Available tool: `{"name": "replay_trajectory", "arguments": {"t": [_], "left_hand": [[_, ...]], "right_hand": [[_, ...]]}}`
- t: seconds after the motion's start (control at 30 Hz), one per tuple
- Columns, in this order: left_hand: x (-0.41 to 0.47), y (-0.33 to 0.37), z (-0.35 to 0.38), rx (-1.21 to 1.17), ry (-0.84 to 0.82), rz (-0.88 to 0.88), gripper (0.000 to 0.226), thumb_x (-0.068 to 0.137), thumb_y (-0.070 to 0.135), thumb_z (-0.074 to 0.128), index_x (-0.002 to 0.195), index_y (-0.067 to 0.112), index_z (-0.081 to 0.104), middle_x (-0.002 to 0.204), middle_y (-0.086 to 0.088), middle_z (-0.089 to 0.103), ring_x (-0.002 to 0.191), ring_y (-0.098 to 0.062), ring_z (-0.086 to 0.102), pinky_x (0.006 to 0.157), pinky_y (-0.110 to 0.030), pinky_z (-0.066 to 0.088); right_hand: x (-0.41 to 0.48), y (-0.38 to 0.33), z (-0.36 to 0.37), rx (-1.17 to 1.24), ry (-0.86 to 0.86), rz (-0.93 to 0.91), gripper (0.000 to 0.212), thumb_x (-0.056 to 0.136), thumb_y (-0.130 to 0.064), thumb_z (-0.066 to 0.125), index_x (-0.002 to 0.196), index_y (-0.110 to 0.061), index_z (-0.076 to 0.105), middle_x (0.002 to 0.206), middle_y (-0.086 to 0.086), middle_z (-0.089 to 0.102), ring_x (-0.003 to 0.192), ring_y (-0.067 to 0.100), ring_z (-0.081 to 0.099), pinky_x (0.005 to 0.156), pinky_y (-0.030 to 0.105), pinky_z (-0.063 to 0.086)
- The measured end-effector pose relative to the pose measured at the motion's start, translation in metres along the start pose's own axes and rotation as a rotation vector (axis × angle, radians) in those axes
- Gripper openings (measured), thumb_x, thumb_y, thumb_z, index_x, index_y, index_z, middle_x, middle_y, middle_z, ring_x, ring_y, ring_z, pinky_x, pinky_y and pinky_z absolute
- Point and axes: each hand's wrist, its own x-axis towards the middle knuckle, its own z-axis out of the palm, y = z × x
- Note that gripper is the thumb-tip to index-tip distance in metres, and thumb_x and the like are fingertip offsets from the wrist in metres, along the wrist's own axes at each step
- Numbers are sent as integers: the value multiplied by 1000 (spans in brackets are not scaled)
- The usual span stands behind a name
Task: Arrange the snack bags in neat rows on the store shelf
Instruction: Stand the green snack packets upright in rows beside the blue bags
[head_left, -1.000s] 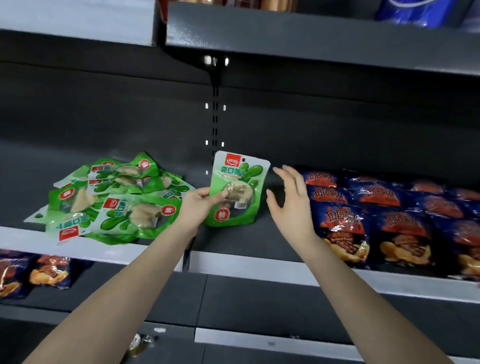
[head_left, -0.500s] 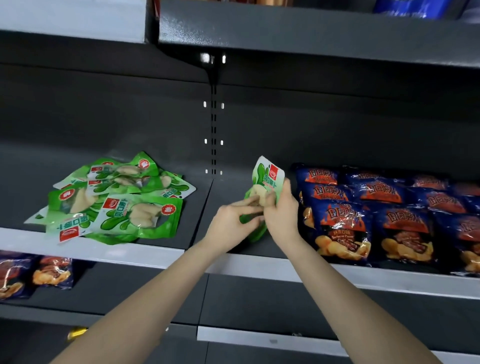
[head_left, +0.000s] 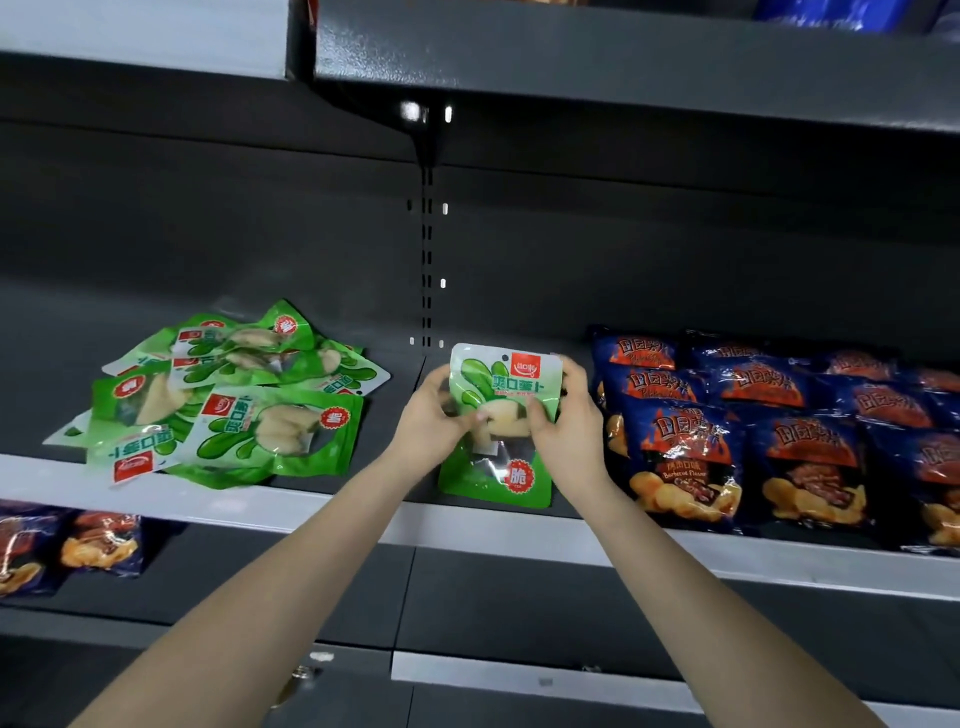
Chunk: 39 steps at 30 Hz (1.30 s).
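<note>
Far left of the grip and below its level, a few chip bags (head_left: 98, 545) lie on the lower shelf. Left of the grip, a loose pile of green radish-snack bags (head_left: 223, 410) rests on the shelf (head_left: 322, 506), the bags overlapping at mixed angles and one corner reaching over the pale front lip. Centre: the left hand (head_left: 431, 415) and the right hand (head_left: 569, 431) hold a single green radish-snack bag (head_left: 506, 382) by its two side edges, fingers curled behind and thumbs pressed on its front. The bag stands upright, print facing the viewer, with its lower edge down at the shelf deck just behind the front lip; contact there cannot be confirmed. Behind the grip rises the slotted upright (head_left: 426, 249). Right of the grip — just beside the right hand — blue barbecue-flavour potato chip bags (head_left: 680, 457) lie in overlapping rows, logos uppermost.
</note>
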Motion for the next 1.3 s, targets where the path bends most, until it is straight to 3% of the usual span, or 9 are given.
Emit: {"name": "replay_trajectory", "arguments": {"t": [0.13, 0.23, 0.3, 0.37, 0.43, 0.57, 0.8, 1.03, 1.3], "left_hand": [[0, -4, 13, 223, 0, 20, 50, 79, 5, 71, 121, 16, 47, 97, 7, 59, 91, -11, 56, 78, -19, 43], [4, -7, 20, 300, 33, 42, 41, 80, 10, 71, 114, 14, 49, 88, 9, 57, 81, -9, 54, 58, -4, 37], [7, -8, 25, 315, 46, 35, 38, 80, 11, 71, 113, 12, 51, 83, 8, 55, 79, -12, 52, 55, -7, 34], [10, -10, 30, 345, 34, 9, 35, 82, 13, 68, 112, 12, 51, 87, 4, 58, 85, -17, 55, 62, -13, 34], [14, -17, 34, 436, 19, -10, 33, 84, 21, 63, 114, 14, 52, 96, -1, 65, 98, -24, 58, 75, -25, 41], [17, -29, 37, 699, 47, 61, 36, 84, 12, 51, 120, 18, 58, 112, -11, 65, 104, -36, 53, 94, -35, 38], [21, -36, 35, 805, 106, 110, 46, 78, 10, 46, 120, 21, 60, 126, -6, 60, 115, -32, 51, 109, -43, 26], [18, -33, 42, 869, 63, 147, 42, 85, 15, 45, 123, 24, 59, 133, 0, 55, 118, -29, 47, 114, -39, 17], [16, -30, 41, 868, 51, 119, 39, 87, 19, 46, 123, 23, 59, 134, 1, 53, 122, -29, 43, 116, -38, 13]], "right_hand": [[-3, 4, -7, -149, 42, -24, 69, 84, -4, 65, 144, -10, 31, 136, 11, 40, 117, 13, 45, 94, 13, 36], [-15, 8, -6, -374, 87, -231, 63, 82, -7, 65, 140, -10, 38, 140, 13, 36, 127, 28, 39, 106, 37, 35], [-21, 9, -4, -442, -88, -289, 54, 85, -10, 60, 136, -8, 45, 140, 13, 38, 127, 32, 42, 106, 46, 39], [-27, 8, 0, -533, -358, -222, 49, 91, -21, 53, 138, -10, 43, 148, 12, 30, 134, 33, 34, 108, 47, 37], [-30, 10, 5, -581, -552, -84, 58, 97, -34, 44, 148, -14, 24, 157, 8, 10, 143, 32, 13, 116, 45, 23], [-22, 13, 13, -665, -736, 89, 65, 100, -43, 33, 152, -21, 1, 158, 10, -14, 143, 40, -10, 117, 48, 0], [-6, 23, 27, -778, -758, 150, 68, 100, -41, 30, 151, -20, -11, 155, 11, -27, 142, 40, -18, 116, 51, -7], [17, 32, 40, -804, -743, 232, 73, 97, -30, 35, 149, -23, -16, 153, 7, -31, 141, 40, -22, 113, 57, -11], [34, 38, 47, -842, -720, 265, 68, 100, -36, 28, 149, -24, -16, 151, 7, -35, 138, 51, -18, 113, 58, -10]]}}
